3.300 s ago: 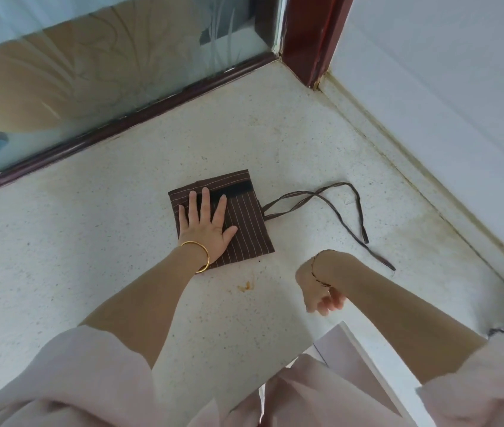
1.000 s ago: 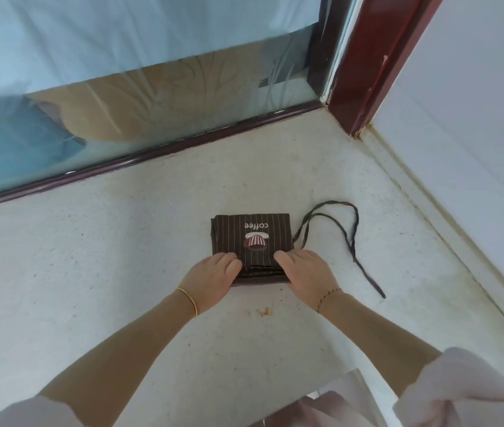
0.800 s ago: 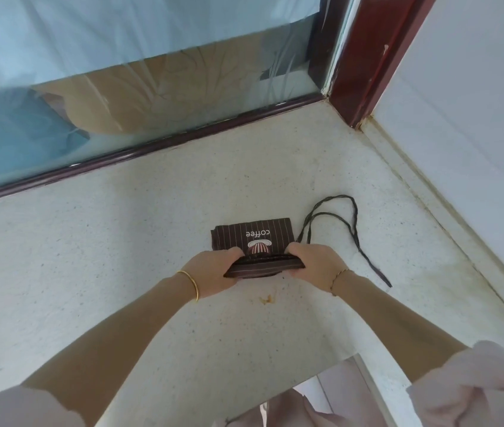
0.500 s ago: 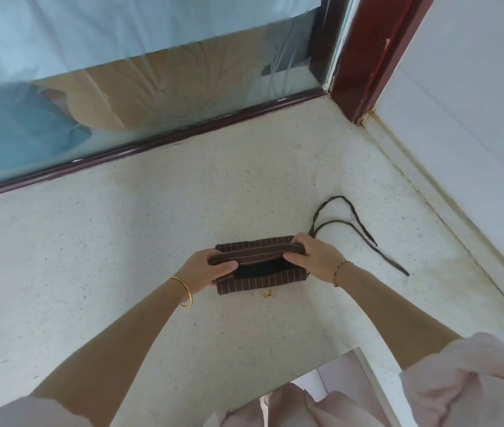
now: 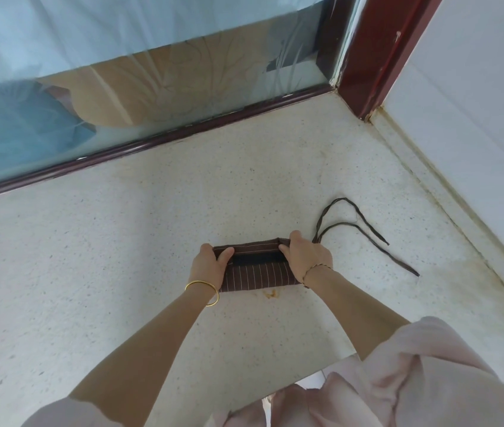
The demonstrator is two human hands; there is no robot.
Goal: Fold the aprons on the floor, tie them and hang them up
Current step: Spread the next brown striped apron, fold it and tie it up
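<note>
A brown pinstriped apron (image 5: 257, 274), folded into a narrow bundle, lies on the speckled floor (image 5: 121, 257). My left hand (image 5: 209, 266) grips its left end, thumb over the folded top edge. My right hand (image 5: 304, 257) grips the right end the same way. A dark band shows between my thumbs. The apron's thin brown ties (image 5: 365, 232) trail loose across the floor to the right of my right hand.
A glass door with a dark red bottom rail (image 5: 152, 143) runs along the far side. A red door post (image 5: 377, 57) stands in the corner, with a white wall (image 5: 476, 118) on the right. A small orange scrap (image 5: 270, 293) lies just below the apron.
The apron went from a flat square under my left hand to a narrower bundle: both hands took its near edge and folded it over. The coffee logo is now hidden.
</note>
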